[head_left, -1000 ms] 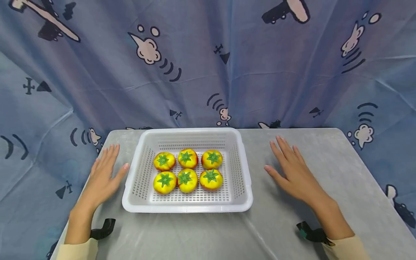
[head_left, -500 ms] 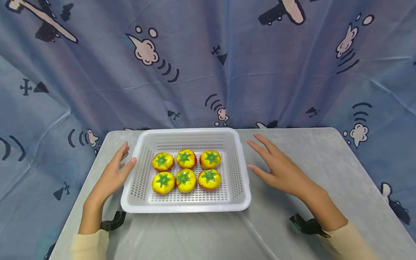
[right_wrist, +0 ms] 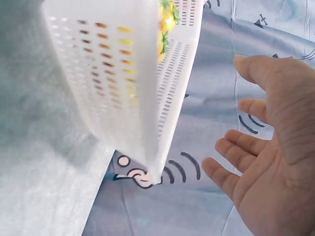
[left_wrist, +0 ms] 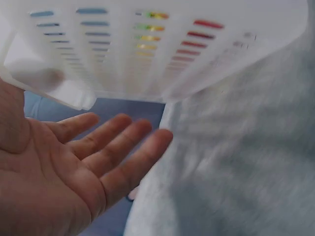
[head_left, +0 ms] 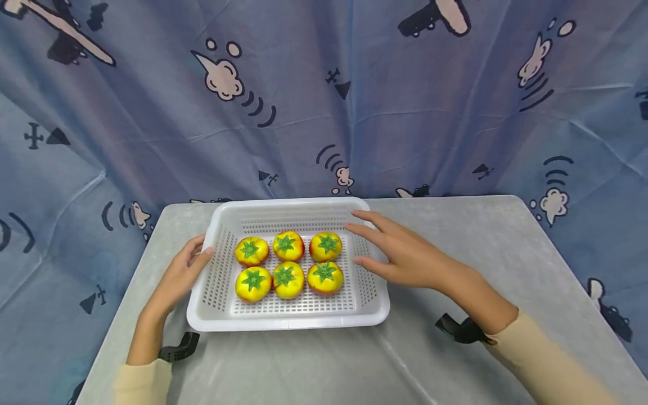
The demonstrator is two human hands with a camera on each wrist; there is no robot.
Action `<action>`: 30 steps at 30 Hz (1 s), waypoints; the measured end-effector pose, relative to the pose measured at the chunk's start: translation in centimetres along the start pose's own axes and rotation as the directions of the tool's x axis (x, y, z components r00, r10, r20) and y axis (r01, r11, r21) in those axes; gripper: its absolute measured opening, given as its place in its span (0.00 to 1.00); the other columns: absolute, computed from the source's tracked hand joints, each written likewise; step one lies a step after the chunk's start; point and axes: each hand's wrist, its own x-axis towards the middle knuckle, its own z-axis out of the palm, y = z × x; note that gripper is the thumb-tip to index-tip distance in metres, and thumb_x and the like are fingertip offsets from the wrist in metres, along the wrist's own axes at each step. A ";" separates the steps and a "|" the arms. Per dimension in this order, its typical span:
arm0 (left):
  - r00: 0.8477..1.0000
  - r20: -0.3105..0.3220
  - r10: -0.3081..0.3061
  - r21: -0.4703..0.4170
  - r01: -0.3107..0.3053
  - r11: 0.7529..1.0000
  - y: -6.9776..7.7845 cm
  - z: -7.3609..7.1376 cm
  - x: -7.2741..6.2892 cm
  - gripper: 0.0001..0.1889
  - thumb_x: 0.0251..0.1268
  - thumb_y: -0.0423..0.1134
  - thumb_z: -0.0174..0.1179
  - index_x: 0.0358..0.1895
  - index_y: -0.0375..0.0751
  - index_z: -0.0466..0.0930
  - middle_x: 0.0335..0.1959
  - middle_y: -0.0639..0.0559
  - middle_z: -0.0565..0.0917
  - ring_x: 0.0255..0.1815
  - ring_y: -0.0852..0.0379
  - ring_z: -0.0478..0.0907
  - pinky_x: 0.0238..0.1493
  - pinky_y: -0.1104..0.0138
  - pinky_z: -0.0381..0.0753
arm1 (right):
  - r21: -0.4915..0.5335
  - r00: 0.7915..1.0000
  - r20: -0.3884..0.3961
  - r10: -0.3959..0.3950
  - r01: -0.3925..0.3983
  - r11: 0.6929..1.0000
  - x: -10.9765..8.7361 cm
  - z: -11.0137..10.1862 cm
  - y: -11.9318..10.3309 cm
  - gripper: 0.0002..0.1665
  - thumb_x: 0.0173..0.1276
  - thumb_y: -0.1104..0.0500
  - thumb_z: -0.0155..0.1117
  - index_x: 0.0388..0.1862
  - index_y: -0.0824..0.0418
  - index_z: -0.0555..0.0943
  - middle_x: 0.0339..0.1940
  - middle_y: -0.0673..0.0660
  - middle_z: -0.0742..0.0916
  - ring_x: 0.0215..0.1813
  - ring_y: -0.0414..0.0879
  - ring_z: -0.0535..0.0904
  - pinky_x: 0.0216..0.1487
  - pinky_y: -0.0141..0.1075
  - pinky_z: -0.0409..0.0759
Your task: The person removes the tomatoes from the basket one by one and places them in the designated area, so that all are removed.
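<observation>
A white plastic basket point(head_left: 288, 324) with slotted walls stands on the table. Several yellow-and-red imitation fruits, like tomatoes or persimmons, lie inside in two rows, each with a green star-shaped top; one fruit point(head_left: 288, 288) is at front middle. At the basket's left wall, my left hand point(head_left: 179, 275) hooks its thumb over the rim. Its other fingers point(left_wrist: 142, 167) spread outside, apart from the wall in the left wrist view. My right hand point(head_left: 405, 253) hovers over the right rim, fingers spread and extended inward near the right-hand fruits point(head_left: 324, 278), holding nothing.
The grey table point(head_left: 304, 371) reaches back to a blue patterned curtain point(head_left: 283, 112). A black wrist strap point(head_left: 180, 347) is on the left arm and another strap point(head_left: 463, 329) on the right.
My left hand has come in from the left and its thumb now lies over the basket rim. My right hand has moved left, from beside the basket to above its right side.
</observation>
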 end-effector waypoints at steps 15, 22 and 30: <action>0.995 0.098 -0.031 -0.212 0.051 0.976 -0.3 0.7 0.2 0.36 0.89 0.53 0.42 0.87 0.40 0.45 0.74 0.21 0.68 0.49 0.59 0.89 0.44 0.53 0.91 | 0.042 0.980 0.193 -0.040 0.032 0.999 3.7 -0.6 -1.9 0.39 0.73 0.46 0.73 0.80 0.46 0.72 0.83 0.61 0.70 0.76 0.60 0.76 0.70 0.58 0.79; 0.993 0.116 0.033 -0.254 -0.002 0.967 -0.2 0.7 0.2 0.32 0.88 0.43 0.42 0.86 0.38 0.47 0.75 0.21 0.67 0.52 0.59 0.87 0.45 0.52 0.91 | 0.042 0.949 0.308 -0.069 0.058 0.997 5.4 -0.2 -2.8 0.38 0.71 0.49 0.75 0.78 0.48 0.74 0.77 0.57 0.76 0.70 0.54 0.80 0.69 0.51 0.82; 0.994 0.099 0.042 -0.249 -0.016 0.968 -0.7 0.7 0.3 0.33 0.88 0.45 0.44 0.87 0.42 0.47 0.78 0.24 0.65 0.52 0.63 0.86 0.46 0.56 0.91 | 0.008 0.914 0.403 -0.054 0.055 0.998 6.9 0.8 -3.9 0.37 0.70 0.47 0.76 0.76 0.46 0.77 0.75 0.56 0.78 0.70 0.52 0.80 0.72 0.51 0.79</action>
